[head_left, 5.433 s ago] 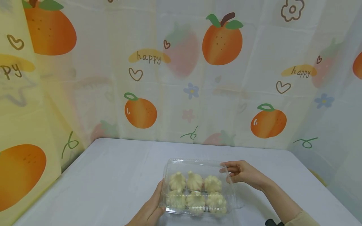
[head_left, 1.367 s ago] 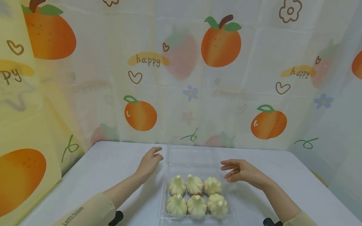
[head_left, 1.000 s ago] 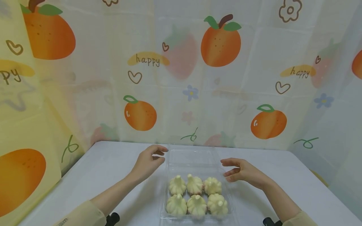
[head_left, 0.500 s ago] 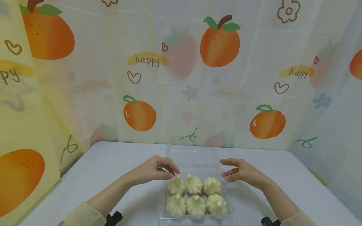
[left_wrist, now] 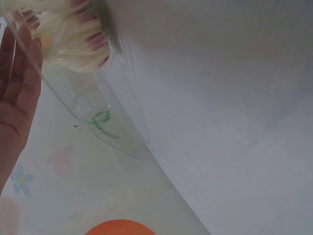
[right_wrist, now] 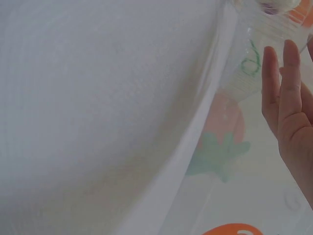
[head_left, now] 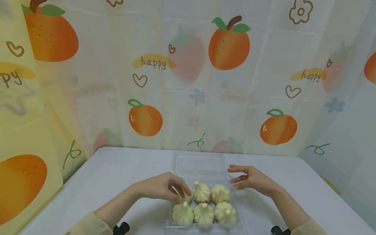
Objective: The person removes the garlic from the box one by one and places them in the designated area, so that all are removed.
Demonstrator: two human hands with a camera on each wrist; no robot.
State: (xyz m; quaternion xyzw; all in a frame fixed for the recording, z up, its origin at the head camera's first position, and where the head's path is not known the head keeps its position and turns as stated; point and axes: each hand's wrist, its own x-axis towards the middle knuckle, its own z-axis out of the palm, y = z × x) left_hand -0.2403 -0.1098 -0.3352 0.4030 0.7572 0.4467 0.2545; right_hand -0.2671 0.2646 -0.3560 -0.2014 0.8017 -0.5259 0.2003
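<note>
A clear plastic clamshell box (head_left: 168, 220) stands on the white table with its lid folded back. Several pale garlic bulbs sit inside in two rows. My left hand (head_left: 161, 187) reaches over the box's left side and pinches the back-left garlic bulb (head_left: 187, 197) between thumb and fingers, partly covering it. The left wrist view shows garlic (left_wrist: 73, 39) with purple streaks near the fingers, seen through clear plastic. My right hand (head_left: 249, 178) hovers by the box's right edge, fingers apart and loosely bent, holding nothing. The right wrist view catches those fingers (right_wrist: 291, 78) beside the plastic.
Behind the bulbs, the open lid (head_left: 199, 161) lies toward the table's back edge. The white table (head_left: 123, 166) meets a curtain (head_left: 188, 98) printed with fruit at the back, and curtains hang at both sides.
Earlier the lid was closed over the bulbs; it now lies folded back. My left hand left the lid's left side and came forward and down onto the back-left bulb. The right hand barely moved.
</note>
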